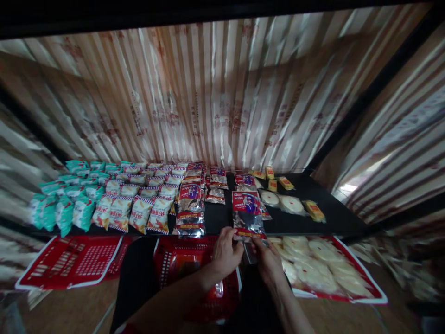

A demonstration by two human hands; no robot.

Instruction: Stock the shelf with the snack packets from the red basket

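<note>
A red and dark snack packet (248, 213) with a blue figure on its front stands tilted up at the shelf's front edge. My left hand (225, 250) pinches its lower left corner, fingers closed. At the lower right corner, my right hand (268, 260) is closed on the same packet. Behind it lies another red packet (244, 179), partly covered. To the left are a row of matching red packets (190, 197) and a shorter row (217, 178).
White snack bags (118, 213) and teal bags (64, 215) fill the left of the black shelf (333, 215). Flat round packs (292, 204) and yellow packs (314, 211) lie to the right. Below are red baskets (86, 260), one holding round packs (320, 269).
</note>
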